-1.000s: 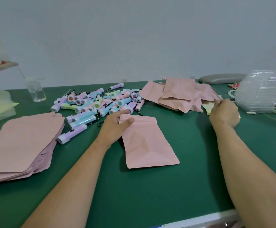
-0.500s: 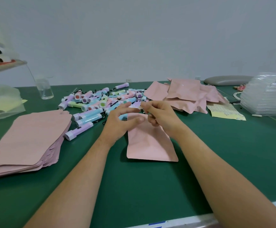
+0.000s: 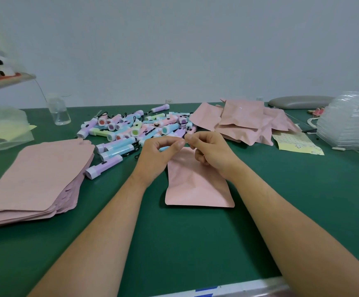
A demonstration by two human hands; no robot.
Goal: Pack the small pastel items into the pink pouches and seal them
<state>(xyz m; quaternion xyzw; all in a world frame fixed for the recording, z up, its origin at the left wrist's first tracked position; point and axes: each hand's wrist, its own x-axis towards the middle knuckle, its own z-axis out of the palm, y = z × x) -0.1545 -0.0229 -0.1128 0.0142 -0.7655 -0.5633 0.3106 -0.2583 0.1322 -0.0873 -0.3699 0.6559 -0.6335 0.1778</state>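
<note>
A flat pink foil pouch [image 3: 198,185] lies on the green tabletop [image 3: 195,243], just in front of a heap of small pastel plastic torches [image 3: 131,129]. Over its top edge the left hand [image 3: 159,155] and right hand [image 3: 213,153] meet, fingers curled, thumbs and forefingers pinched; what they pinch, I cannot tell.

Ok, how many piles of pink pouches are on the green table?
2: a flat stack of pink pouches at left, a loose heap of puffy pink pouches back right; single pink pouch in front not counted; more may lie outside view.
</note>
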